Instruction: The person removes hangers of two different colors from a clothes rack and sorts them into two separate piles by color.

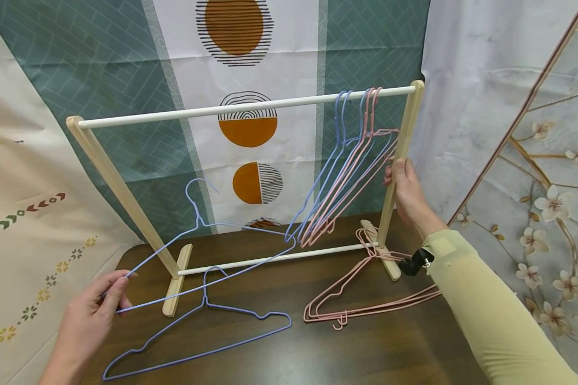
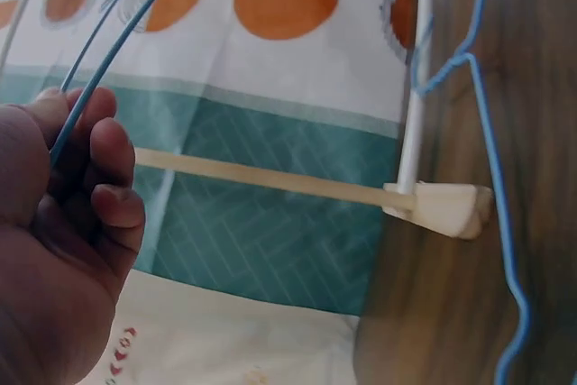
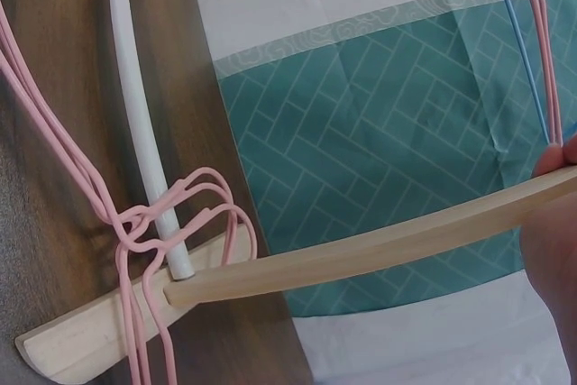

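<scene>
My left hand (image 1: pixel 93 310) pinches one end of a blue hanger (image 1: pixel 173 238), which is held up in front of the rack with its hook upward. Around the rack's right wooden post (image 1: pixel 402 139) my right hand (image 1: pixel 408 187) is curled, beside the hung hangers. Several blue hangers (image 1: pixel 339 144) and pink hangers (image 1: pixel 373 115) hang near the right end of the white top rail (image 1: pixel 197 112). Another blue hanger (image 1: pixel 226 350) lies on the table. Pink hangers (image 1: pixel 337 294) lie by the right foot, their hooks over the lower bar in the right wrist view.
The rack's left post (image 1: pixel 125 198) stands on a wooden foot (image 1: pixel 178 289). A white lower bar (image 1: pixel 270 258) joins both sides above the brown table (image 1: pixel 318 358). Behind hangs a patterned curtain (image 1: pixel 289 48), with floral cloth (image 1: pixel 530 214) at the right.
</scene>
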`<control>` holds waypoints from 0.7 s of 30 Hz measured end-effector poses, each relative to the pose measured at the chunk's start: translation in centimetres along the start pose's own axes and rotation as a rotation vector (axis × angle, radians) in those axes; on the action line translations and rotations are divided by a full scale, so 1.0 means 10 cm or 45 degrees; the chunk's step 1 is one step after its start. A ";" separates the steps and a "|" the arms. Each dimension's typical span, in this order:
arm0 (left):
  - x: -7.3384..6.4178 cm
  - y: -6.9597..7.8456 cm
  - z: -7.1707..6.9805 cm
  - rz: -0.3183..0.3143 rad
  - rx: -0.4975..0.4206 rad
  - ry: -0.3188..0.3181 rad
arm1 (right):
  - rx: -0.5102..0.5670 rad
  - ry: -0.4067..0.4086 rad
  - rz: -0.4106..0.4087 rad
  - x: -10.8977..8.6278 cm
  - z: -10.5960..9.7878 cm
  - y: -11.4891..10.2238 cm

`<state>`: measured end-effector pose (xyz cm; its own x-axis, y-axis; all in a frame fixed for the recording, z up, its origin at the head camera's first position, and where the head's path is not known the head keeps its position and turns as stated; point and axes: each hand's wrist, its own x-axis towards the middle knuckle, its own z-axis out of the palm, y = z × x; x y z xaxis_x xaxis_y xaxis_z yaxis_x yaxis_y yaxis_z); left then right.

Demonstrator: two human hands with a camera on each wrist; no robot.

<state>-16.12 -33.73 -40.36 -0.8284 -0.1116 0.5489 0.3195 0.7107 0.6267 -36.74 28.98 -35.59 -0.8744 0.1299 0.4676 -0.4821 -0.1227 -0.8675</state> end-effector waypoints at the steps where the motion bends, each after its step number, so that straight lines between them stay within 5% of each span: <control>1: -0.01 -0.04 0.00 -0.002 -0.008 -0.026 | -0.003 -0.001 0.001 0.00 0.00 0.00; 13: -0.17 -0.44 -0.02 -0.131 -0.038 -0.261 | 0.005 0.001 0.015 0.00 0.02 0.01; 21: -0.27 -0.56 0.05 -0.162 -0.076 -0.419 | -0.004 0.009 0.008 0.00 0.00 0.01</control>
<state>-15.90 -37.07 -45.60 -0.9640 0.0402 0.2627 0.2226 0.6625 0.7152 -36.80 28.98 -35.66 -0.8768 0.1359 0.4612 -0.4767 -0.1205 -0.8708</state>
